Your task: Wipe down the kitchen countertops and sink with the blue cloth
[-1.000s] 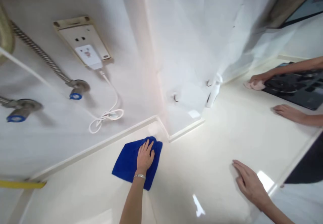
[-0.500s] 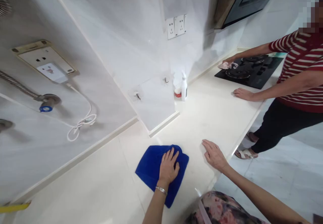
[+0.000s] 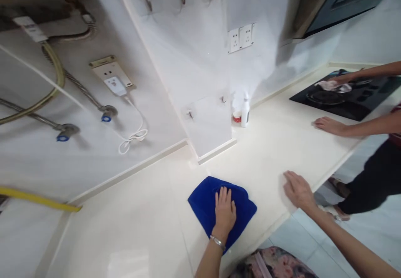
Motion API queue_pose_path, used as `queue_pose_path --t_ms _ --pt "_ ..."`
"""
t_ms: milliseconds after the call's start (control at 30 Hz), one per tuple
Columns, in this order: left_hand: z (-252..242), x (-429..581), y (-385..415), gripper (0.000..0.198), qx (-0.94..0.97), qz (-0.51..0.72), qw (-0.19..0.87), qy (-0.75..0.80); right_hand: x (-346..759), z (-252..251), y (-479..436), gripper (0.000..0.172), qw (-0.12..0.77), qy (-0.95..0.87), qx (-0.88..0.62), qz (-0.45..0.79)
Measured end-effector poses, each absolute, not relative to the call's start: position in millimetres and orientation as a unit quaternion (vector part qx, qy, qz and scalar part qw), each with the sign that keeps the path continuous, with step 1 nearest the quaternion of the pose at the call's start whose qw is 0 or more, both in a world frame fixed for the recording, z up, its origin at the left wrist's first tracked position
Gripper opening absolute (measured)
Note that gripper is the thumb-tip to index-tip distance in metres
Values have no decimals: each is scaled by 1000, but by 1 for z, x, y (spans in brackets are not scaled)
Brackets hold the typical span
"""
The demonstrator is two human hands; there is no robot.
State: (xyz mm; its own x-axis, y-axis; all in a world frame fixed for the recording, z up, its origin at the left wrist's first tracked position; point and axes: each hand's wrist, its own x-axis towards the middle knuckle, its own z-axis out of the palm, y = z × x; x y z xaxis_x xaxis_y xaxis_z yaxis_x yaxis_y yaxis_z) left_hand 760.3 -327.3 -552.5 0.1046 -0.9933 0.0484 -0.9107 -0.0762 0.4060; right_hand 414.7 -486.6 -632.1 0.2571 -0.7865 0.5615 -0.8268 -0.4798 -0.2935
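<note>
My left hand [image 3: 224,212], with a silver band at the wrist, lies flat on a blue cloth [image 3: 203,200], fingers stretched out. The cloth is spread on the cream countertop [image 3: 144,215], one corner pointing left and part of it under my palm. To the right, my right hand [image 3: 299,189] rests on the counter close to its front edge, fingers extended and nothing in them. A gap of bare counter separates it from the cloth.
A white spray bottle [image 3: 245,111] and a red-and-white cup [image 3: 237,116] stand by the wall pillar. Beyond, another person's hand [image 3: 343,78] holds a pale cloth [image 3: 332,86] on the black gas hob [image 3: 354,108]; their other hand [image 3: 330,125] rests on the counter. A yellow hose [image 3: 40,200] lies left.
The view has swung left, bringing more pipes and hooks into sight. My left hand stays flat on the blue cloth, whose shape has shifted slightly. The co-worker's cloth remains on the hob.
</note>
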Motion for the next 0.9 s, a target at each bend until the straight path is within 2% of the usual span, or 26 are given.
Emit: queue_pose_path --t_ms 133,233,433,667,900 --pt "-563 753 -314 55 737 -74 201 -641 401 -643 -485 48 63 -527 795 293" --pt "-566 770 -298 55 751 -73 187 -629 407 -644 -477 55 78 -550 782 284" --pt "-571 832 -284 54 796 -27 167 -581 413 -633 -475 60 68 -582 768 259" --pt "-561 899 -360 56 828 12 170 -535 419 -617 -472 56 -8 -660 716 226" --pt "-554 947 -435 52 808 -23 133 -574 421 -611 -469 55 -17 -672 710 209"
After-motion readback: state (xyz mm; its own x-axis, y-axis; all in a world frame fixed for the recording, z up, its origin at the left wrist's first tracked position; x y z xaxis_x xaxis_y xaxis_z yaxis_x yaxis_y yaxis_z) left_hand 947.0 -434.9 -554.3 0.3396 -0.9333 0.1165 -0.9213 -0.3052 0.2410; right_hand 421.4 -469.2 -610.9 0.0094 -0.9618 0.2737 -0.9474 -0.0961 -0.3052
